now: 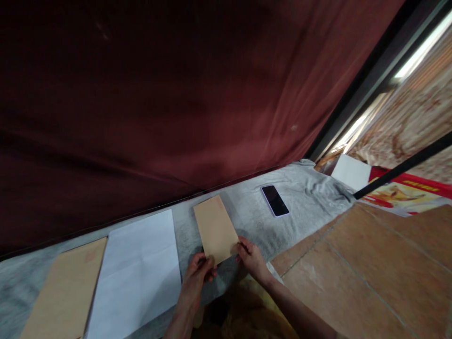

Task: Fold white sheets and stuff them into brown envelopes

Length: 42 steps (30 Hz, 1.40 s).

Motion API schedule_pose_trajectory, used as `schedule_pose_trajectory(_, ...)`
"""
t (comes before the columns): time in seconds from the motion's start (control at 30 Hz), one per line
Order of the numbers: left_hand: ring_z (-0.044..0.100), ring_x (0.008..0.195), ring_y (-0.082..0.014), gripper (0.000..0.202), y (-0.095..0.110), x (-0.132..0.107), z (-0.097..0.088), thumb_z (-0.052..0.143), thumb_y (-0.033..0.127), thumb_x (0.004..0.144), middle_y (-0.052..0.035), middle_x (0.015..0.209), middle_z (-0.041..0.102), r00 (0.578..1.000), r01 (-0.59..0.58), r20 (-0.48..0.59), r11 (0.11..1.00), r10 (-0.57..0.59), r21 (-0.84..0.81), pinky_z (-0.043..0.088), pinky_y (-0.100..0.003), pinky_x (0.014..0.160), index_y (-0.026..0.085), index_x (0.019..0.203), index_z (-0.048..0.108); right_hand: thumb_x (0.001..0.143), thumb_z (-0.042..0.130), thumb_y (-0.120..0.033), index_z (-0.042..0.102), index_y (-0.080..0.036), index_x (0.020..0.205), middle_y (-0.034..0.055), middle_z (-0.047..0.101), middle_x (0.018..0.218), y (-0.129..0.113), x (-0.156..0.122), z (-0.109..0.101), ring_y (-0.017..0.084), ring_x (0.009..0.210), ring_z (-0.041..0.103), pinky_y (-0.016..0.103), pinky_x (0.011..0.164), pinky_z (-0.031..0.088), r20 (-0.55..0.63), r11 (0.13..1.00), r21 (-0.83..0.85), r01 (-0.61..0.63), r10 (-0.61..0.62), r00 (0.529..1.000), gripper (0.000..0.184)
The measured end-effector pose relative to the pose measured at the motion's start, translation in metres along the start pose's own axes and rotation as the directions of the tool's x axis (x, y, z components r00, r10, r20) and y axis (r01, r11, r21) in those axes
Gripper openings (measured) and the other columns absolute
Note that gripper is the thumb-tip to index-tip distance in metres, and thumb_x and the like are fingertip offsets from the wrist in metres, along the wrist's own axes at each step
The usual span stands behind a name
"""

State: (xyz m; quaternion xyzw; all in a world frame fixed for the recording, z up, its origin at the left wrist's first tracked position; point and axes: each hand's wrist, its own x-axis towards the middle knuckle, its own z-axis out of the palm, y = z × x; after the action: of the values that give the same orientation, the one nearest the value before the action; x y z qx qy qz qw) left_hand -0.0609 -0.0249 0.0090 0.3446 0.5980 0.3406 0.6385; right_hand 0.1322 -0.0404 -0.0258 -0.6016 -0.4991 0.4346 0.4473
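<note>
The left hand (196,273) pinches the near left corner of a brown envelope (215,226) between thumb and curled fingers; the right hand (252,258) has thumb and fingers closed on the near right corner. Both forearms reach over the near edge of the gray cloth (303,197), converging. The envelope's far end comes close to the cloth's far edge, beside a dark red curtain (176,117). Cloth shows between it and the white sheet (139,278) leftward, and more widely toward the phone (275,201) rightward.
</note>
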Motion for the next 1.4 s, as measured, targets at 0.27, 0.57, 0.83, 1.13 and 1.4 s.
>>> schedule_pose_trajectory(0.27, 0.066, 0.061, -0.0142, 0.038, 0.018, 0.019, 0.051, 0.070, 0.047, 0.069, -0.0013, 0.073, 0.070, 0.988, -0.115, 0.114, 0.992, 0.108, 0.049, 0.047, -0.023, 0.054, 0.019, 0.092, 0.058, 0.091, 0.052, -0.044, 0.072, -0.021, 0.109, 0.0049, 0.075, 0.091, 0.005, 0.024, -0.048, 0.020, 0.072, 0.069, 0.032, 0.065, 0.061, -0.151, 0.994, 0.103, -0.020, 0.036, 0.988, 0.035)
schedule_pose_trajectory(0.57, 0.065, 0.051, -0.0153, 0.036, 0.005, 0.050, 0.086, 0.073, 0.040, 0.068, 0.0023, 0.065, 0.067, 0.997, -0.035, 0.068, 0.996, 0.029, 0.080, 0.052, -0.026, 0.050, 0.022, 0.089, 0.050, 0.083, 0.058, -0.044, 0.068, -0.019, 0.099, 0.0057, 0.073, 0.082, 0.027, 0.040, -0.070, 0.021, 0.068, 0.069, 0.033, 0.061, 0.059, -0.309, 0.992, 0.122, 0.035, 0.005, 0.951, 0.032)
schedule_pose_trajectory(0.83, 0.060, 0.045, -0.0127, 0.023, 0.003, 0.055, 0.089, 0.064, 0.023, 0.075, 0.0064, 0.057, 0.062, 0.998, -0.045, 0.057, 0.986, 0.036, 0.162, 0.045, -0.021, 0.045, 0.023, 0.090, 0.047, 0.085, 0.051, -0.028, 0.070, -0.020, 0.103, 0.0069, 0.072, 0.092, 0.032, 0.038, -0.073, 0.023, 0.081, 0.067, 0.037, 0.075, 0.057, -0.350, 0.969, -0.238, 0.063, -0.146, 0.925, 0.027)
schedule_pose_trajectory(1.13, 0.056, 0.041, -0.0123, 0.022, -0.006, 0.059, 0.091, 0.057, 0.013, 0.078, 0.0084, 0.054, 0.058, 0.997, -0.066, 0.046, 0.969, 0.057, 0.237, 0.040, -0.020, 0.043, 0.024, 0.093, 0.045, 0.094, 0.045, -0.025, 0.067, -0.019, 0.117, 0.0095, 0.068, 0.103, 0.035, 0.029, -0.071, 0.021, 0.083, 0.067, 0.036, 0.078, 0.057, -0.283, 0.882, -0.467, 0.064, -0.218, 0.934, 0.033)
schedule_pose_trajectory(1.4, 0.055, 0.041, -0.0103, 0.019, -0.009, 0.058, 0.091, 0.053, 0.012, 0.081, 0.0099, 0.056, 0.057, 0.995, -0.085, 0.068, 0.958, 0.069, 0.276, 0.039, -0.019, 0.042, 0.024, 0.094, 0.045, 0.095, 0.045, -0.024, 0.068, -0.017, 0.114, 0.0105, 0.068, 0.102, 0.034, 0.029, -0.072, 0.021, 0.085, 0.067, 0.036, 0.079, 0.056, -0.298, 0.887, -0.458, 0.058, -0.215, 0.930, 0.031)
